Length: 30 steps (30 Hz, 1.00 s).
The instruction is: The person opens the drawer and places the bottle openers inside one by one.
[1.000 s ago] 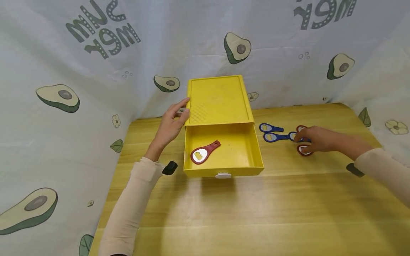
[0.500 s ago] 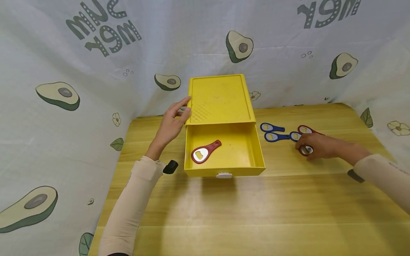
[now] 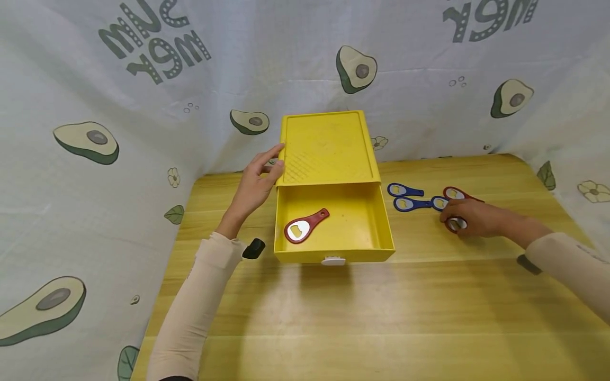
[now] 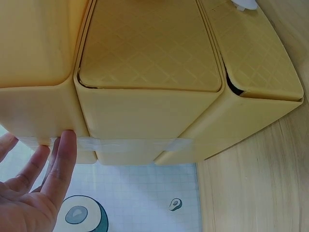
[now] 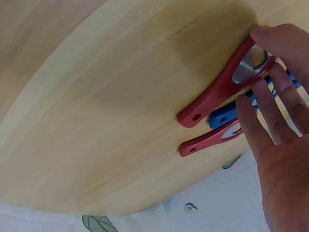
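Note:
My left hand (image 3: 254, 188) rests its fingertips against the side of a yellow drawer box (image 3: 329, 148), its fingers mostly straight in the left wrist view. The top drawer (image 3: 352, 227) is pulled out, and one red bottle opener (image 3: 305, 226) lies inside. To the right, my right hand (image 3: 481, 218) pinches the head of another red bottle opener (image 5: 219, 89) between thumb and fingers, low over the table. Beside it lie a further red bottle opener (image 5: 205, 141) and a blue one (image 5: 224, 116), partly hidden behind the fingers.
Two more blue bottle openers (image 3: 402, 190) lie between the box and the right hand. In the left wrist view the box is a stack of three drawer units, with clear tape (image 4: 130, 144) across their sides. An avocado-print cloth (image 3: 305, 63) hangs behind the wooden table (image 3: 362, 328).
My right hand has shifted slightly nearer and closed its thumb and fingers on the nearer red bottle opener. The left hand stays at the box, and the drawer has not moved.

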Each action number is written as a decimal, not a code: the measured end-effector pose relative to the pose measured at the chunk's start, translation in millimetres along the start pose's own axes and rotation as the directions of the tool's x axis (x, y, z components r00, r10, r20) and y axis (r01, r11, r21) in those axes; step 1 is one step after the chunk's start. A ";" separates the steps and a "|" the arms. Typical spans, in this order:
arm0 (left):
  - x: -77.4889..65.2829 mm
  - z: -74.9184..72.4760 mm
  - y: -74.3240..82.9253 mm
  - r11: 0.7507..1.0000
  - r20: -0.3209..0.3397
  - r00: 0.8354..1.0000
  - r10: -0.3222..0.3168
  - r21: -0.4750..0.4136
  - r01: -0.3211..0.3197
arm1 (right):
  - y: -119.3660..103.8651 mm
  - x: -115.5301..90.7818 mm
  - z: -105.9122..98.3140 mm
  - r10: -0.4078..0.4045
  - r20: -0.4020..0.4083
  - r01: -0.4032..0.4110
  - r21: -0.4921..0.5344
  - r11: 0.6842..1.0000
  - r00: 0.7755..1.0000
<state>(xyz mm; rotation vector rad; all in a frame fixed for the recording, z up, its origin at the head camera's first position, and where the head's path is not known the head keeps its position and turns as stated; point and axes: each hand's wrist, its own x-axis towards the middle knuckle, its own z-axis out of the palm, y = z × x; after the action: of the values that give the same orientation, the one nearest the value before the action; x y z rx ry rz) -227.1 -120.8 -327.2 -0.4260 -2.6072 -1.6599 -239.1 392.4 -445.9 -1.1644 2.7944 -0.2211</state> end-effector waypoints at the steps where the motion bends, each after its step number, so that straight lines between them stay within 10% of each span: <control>1: -0.1 -0.2 0.5 1.000 -0.002 1.000 -0.002 0.002 0.002 | 0.2 0.1 -0.1 0.011 0.006 -0.011 0.009 1.000 1.000; 17: -0.6 0.6 0.0 1.000 -0.007 1.000 -0.002 0.008 0.002 | -8.3 3.5 -8.0 0.123 0.112 -0.136 0.121 0.983 0.986; 30: -0.7 -0.4 3.3 1.000 -0.004 1.000 -0.008 0.018 0.008 | -21.8 20.3 -21.5 -0.077 -0.045 0.077 -0.012 0.997 0.996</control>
<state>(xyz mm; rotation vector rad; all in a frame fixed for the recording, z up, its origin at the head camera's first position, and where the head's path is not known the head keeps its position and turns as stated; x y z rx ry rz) -225.6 -120.0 -324.2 -0.4115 -2.6222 -1.6363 -241.4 364.7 -421.8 -1.2871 2.7952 -0.2427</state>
